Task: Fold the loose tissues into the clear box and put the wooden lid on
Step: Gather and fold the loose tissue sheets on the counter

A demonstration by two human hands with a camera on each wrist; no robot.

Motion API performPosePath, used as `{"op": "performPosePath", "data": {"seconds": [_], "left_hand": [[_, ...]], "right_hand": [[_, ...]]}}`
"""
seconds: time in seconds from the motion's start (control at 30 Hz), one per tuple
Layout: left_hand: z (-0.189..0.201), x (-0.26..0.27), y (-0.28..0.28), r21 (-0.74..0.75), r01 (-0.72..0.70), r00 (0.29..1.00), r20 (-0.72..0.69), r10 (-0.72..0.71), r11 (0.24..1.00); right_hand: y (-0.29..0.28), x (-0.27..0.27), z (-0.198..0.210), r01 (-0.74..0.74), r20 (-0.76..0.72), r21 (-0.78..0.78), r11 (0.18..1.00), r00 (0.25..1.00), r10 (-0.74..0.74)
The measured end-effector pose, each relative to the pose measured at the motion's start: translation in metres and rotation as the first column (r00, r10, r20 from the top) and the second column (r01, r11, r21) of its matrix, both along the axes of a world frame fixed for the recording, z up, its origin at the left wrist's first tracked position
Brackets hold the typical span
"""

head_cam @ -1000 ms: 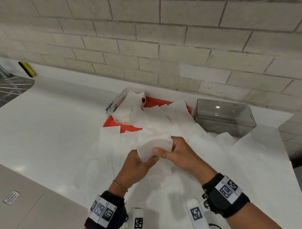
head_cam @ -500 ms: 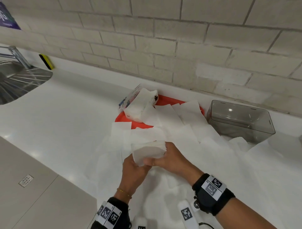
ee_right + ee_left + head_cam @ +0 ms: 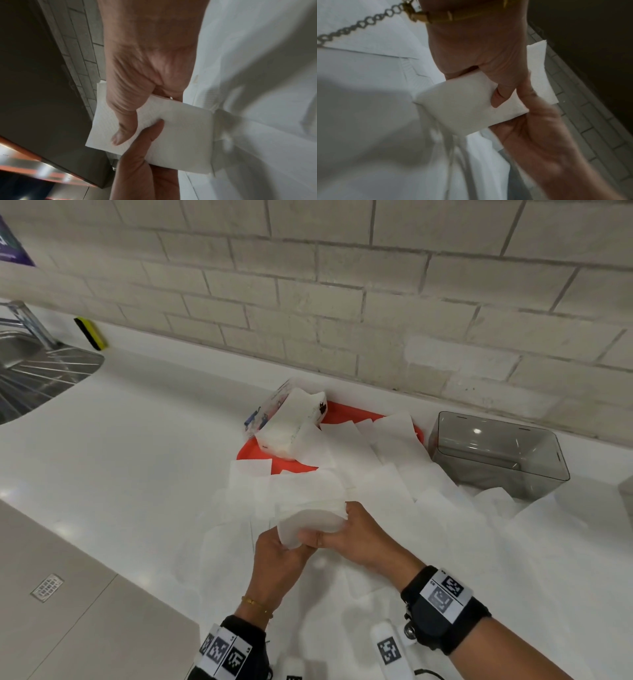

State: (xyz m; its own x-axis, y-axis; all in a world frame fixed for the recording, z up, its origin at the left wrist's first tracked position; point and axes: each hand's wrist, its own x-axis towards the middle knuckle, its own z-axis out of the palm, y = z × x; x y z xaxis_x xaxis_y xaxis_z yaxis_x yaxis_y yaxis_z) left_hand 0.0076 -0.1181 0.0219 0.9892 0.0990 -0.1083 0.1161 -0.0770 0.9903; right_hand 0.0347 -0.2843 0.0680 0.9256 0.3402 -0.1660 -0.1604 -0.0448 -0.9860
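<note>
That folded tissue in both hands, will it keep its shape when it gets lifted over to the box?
Probably not unaided. The folded tissue looks thin and limp, bending between the left hand and right hand, so it would likely spring open if released. It seems very light, and might tear if tugged.

A folded white tissue is held up above loose tissues spread flat beside the upright, lidless clear box.

We face a pale brick wall behind a glossy white worktop. At far left sits a steel sink with a tap; beige floor tiles lie below.
</note>
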Motion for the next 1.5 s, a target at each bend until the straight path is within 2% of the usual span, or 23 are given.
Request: {"op": "performPosePath", "data": {"seconds": [0.13,0.23,0.3,0.4,0.5,0.63,0.73,0.9,1.07,1.23,1.33,1.5], "left_hand": [[0.022,0.006,0.005,-0.173,-0.022,1.000,-0.005,0.022,0.985],[0.037,0.011,0.016,-0.296,-0.032,0.999,-0.004,0.032,0.955],[0.040,0.014,0.030,-0.361,-0.050,0.999,-0.011,0.050,0.931],[0.036,0.012,0.052,-0.289,-0.056,0.998,0.005,0.060,0.956],[0.025,0.007,0.064,-0.183,-0.012,1.000,-0.022,0.009,0.983],[0.000,0.005,0.070,-0.063,0.060,0.995,-0.072,-0.064,0.996],[-0.015,0.002,0.066,-0.001,0.089,0.988,-0.123,-0.089,0.996],[-0.015,0.002,0.061,-0.046,0.064,0.987,-0.147,-0.070,0.997],[-0.011,0.008,0.053,-0.040,0.129,0.978,-0.160,-0.134,0.991],[-0.012,0.008,0.061,-0.075,0.098,0.985,-0.134,-0.107,0.992],[-0.011,0.007,0.055,-0.053,0.128,0.980,-0.143,-0.134,0.990],[-0.006,0.010,0.056,-0.086,0.120,0.988,-0.082,-0.127,0.989]], "right_hand": [[-0.007,0.005,-0.008,-0.113,-0.021,-0.084,0.990,0.994,0.112],[-0.014,0.009,-0.016,-0.061,-0.036,-0.230,0.971,0.998,0.054],[-0.025,0.009,-0.021,-0.008,-0.028,-0.245,0.970,1.000,0.001],[-0.042,0.005,-0.019,0.067,-0.016,-0.174,0.982,0.997,-0.071],[-0.052,0.001,-0.024,0.114,-0.020,-0.130,0.985,0.993,-0.117],[-0.043,-0.002,-0.048,0.147,-0.046,-0.181,0.972,0.986,-0.158],[-0.033,-0.006,-0.065,0.116,-0.052,-0.232,0.966,0.990,-0.131],[-0.029,-0.004,-0.071,0.151,-0.074,-0.240,0.959,0.982,-0.173],[-0.026,0.003,-0.068,0.103,-0.079,-0.239,0.966,0.989,-0.125],[-0.033,0.002,-0.062,0.148,-0.093,-0.247,0.958,0.980,-0.175],[-0.031,0.000,-0.059,0.099,-0.103,-0.192,0.976,0.987,-0.120],[-0.036,0.002,-0.051,0.133,-0.079,-0.139,0.981,0.986,-0.145]]}}
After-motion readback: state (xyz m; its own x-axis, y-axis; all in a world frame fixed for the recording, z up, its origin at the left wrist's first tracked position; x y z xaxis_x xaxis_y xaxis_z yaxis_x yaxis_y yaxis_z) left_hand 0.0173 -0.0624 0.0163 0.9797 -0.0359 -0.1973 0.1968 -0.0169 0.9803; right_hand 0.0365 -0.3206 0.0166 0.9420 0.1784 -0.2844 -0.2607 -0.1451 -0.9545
